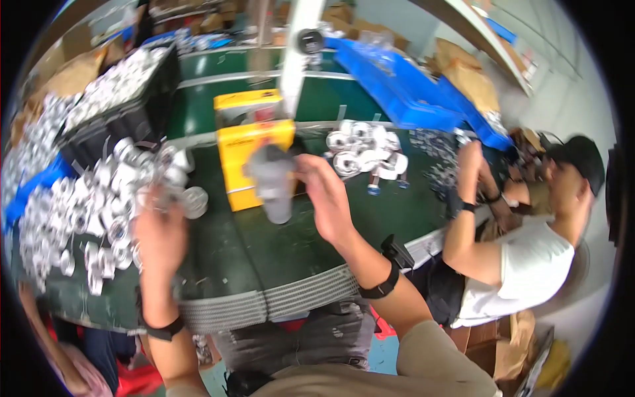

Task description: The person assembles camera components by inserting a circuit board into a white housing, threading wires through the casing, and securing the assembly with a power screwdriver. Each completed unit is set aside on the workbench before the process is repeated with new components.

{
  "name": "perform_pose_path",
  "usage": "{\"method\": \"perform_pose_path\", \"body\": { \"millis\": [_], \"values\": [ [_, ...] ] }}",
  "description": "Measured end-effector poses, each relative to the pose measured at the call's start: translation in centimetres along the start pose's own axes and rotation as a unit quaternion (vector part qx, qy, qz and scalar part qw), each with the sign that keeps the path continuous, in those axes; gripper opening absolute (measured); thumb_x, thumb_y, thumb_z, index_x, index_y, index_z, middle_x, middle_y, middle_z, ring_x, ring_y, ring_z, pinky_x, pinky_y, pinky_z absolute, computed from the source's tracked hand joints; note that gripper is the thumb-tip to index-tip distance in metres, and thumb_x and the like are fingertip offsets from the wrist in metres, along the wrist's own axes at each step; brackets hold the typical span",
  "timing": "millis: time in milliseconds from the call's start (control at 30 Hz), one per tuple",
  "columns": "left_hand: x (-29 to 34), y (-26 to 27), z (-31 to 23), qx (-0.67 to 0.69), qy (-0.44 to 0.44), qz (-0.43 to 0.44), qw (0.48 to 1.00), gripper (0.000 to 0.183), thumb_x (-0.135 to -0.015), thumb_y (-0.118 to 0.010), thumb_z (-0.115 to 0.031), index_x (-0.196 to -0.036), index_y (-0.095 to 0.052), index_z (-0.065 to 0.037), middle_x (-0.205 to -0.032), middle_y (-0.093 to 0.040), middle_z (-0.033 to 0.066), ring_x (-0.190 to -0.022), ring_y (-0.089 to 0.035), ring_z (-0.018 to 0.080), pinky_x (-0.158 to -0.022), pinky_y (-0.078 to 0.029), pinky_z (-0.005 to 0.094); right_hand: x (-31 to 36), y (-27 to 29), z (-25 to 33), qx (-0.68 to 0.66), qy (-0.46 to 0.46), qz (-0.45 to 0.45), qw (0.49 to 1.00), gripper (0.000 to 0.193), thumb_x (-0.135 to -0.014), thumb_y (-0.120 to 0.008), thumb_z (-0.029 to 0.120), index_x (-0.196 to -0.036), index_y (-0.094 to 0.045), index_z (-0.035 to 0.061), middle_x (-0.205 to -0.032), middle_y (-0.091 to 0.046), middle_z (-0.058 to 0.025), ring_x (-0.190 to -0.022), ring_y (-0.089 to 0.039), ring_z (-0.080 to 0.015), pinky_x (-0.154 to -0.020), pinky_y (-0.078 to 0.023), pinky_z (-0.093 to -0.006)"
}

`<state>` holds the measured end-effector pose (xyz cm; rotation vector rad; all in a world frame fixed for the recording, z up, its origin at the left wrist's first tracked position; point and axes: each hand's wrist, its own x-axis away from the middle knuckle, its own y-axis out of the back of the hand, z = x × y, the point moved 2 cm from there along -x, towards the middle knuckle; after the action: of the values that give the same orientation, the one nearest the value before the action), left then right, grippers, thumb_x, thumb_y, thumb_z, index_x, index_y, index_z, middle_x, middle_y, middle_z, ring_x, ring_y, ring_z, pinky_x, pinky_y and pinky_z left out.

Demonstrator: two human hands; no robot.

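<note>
My left hand (161, 235) reaches over the right side of a heap of white round plastic parts (86, 205); motion smears its fingers, so I cannot tell whether it holds one. A clear-faced round part (195, 202) lies just beyond it. My right hand (329, 202) is raised above the middle of the table, fingers stretched toward a grey, roughly cylindrical thing (272, 185) with a darker top. That thing is upright and blurred, in front of a yellow box (239, 162); whether my fingertips touch it is unclear. Beyond my right hand sits a cluster of white parts (367, 151).
A black crate (119, 126) full of white parts stands at the far left. Blue trays (403, 89) lie at the back right, near scattered small dark parts (436, 155). A co-worker in white (529, 258) sits at the right. A white post (299, 59) rises behind the boxes.
</note>
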<state>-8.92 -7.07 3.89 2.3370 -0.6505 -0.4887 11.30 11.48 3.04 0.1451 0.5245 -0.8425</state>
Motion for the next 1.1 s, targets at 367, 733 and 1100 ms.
{"method": "perform_pose_path", "body": {
  "millis": [367, 733, 1100],
  "values": [
    [0.5, 0.6, -0.4, 0.094, -0.082, 0.013, 0.992, 0.02, -0.089, -0.059, -0.015, -0.098, -0.063, 0.003, -0.082, -0.065, 0.0082, -0.059, -0.055, 0.011, -0.054, -0.043, 0.0261, -1.4, 9.3, -2.0, 0.745, -0.047, -0.036, 0.664, 0.052, -0.069, -0.074, 0.032, -0.111, -0.057, 0.0061, -0.105, -0.061, -0.01, -0.106, -0.05, -0.0292, -0.092, -0.036, -0.0447],
    [4.6, -6.3, -3.9, 0.476, -0.017, 0.523, 0.707, 0.052, -0.099, -0.045, -0.033, -0.135, -0.039, 0.004, -0.114, -0.059, 0.0126, -0.098, -0.061, 0.0209, -0.073, -0.055, 0.0332, 3.8, 0.1, 4.8, 0.334, 0.158, 0.276, 0.887, 0.06, -0.064, -0.078, 0.013, -0.12, -0.057, 0.009, -0.125, -0.051, -0.0107, -0.118, -0.047, -0.0313, -0.097, -0.039, -0.0416],
    [3.9, -5.3, -2.9, 0.521, -0.006, 0.453, 0.724, 0.05, -0.085, -0.061, -0.014, -0.13, -0.044, 0.002, -0.122, -0.055, 0.0134, -0.106, -0.058, 0.0222, -0.082, -0.052, 0.0359, 4.5, 0.4, 0.7, -0.07, -0.281, 0.18, 0.94, 0.023, -0.089, -0.06, 0.007, -0.11, -0.058, -0.0028, -0.091, -0.064, -0.0076, -0.083, -0.061, -0.0143, -0.077, -0.048, -0.0276]
  ]
}}
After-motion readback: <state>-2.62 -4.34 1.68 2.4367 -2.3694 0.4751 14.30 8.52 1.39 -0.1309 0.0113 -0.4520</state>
